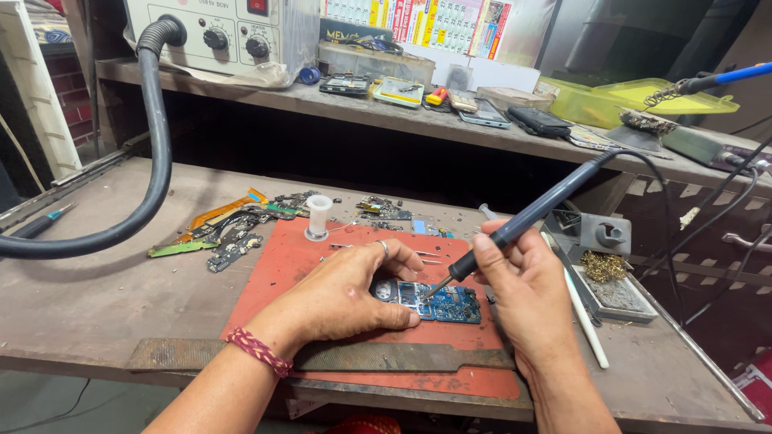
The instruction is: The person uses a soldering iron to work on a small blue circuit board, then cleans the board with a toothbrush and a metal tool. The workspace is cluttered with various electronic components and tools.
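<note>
A: What are the hands doing now?

B: The right hand has its fingers closed around the handle of a blue soldering iron, like holding a pen. The tip comes down on the blue circuit board. The left hand lies flat, and its fingers press on the left part of the board to keep it from moving. The board lies on the red mat, in the middle of the desk, between the two hands.

A: How to do this step well, in your opinion?

B: I think the left fingers must hold the board firmly but stay away from the hot tip, which is very near to them. The wrist of the right hand should rest on the mat, so the tip touches only one small point. A short touch seems better than a long one, because the parts are small and close together.

A: And how many things do you count?

B: One soldering iron in the hand, and one more in the holder on the shelf at the right. One circuit board under the tip. One white spool at the far edge of the mat. One long metal file at the front edge. One black hose at the left. The loose parts and flat cables behind the mat are a heap, I cannot count them exactly.
</note>
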`<state>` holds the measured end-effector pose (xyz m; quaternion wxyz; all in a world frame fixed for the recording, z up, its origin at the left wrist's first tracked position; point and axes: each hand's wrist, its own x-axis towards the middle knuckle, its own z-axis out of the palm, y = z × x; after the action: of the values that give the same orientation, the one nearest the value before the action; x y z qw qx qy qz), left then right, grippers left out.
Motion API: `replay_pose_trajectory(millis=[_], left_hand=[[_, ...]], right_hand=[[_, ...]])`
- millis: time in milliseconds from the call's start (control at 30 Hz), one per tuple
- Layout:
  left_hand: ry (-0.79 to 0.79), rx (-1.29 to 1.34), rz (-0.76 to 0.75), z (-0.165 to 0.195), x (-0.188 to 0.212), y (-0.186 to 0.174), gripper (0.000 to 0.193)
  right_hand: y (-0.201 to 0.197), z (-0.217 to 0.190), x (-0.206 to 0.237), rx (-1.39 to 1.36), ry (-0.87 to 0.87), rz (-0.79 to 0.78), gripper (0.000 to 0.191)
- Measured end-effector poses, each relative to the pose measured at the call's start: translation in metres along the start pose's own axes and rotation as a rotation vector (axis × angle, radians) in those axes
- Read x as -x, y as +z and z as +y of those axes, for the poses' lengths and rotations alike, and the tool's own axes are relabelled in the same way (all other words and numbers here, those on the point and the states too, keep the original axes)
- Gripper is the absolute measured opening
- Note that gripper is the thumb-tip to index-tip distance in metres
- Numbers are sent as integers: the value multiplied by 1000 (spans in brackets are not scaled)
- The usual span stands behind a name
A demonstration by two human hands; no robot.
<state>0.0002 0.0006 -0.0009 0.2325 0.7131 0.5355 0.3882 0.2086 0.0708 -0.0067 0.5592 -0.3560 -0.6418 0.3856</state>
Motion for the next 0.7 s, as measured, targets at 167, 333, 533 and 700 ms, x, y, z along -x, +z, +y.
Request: replay_pose_trajectory(millis=[167,333,533,700], left_hand=[[-51,-35,-12,3,-1,-2,59],[-64,21,-40,1,-3,-4,56],[-91,135,-100,-4,-8,-5,59],[-140,146,-119,2,-12,-5,54]], right_hand=[[-10,-6,-2,-107,27,97,28],[-26,-7,-7,-134,-10,137,24],[-57,-7,-22,-100,-138,261,17],[-95,-15,-31,-81,-110,361,13]])
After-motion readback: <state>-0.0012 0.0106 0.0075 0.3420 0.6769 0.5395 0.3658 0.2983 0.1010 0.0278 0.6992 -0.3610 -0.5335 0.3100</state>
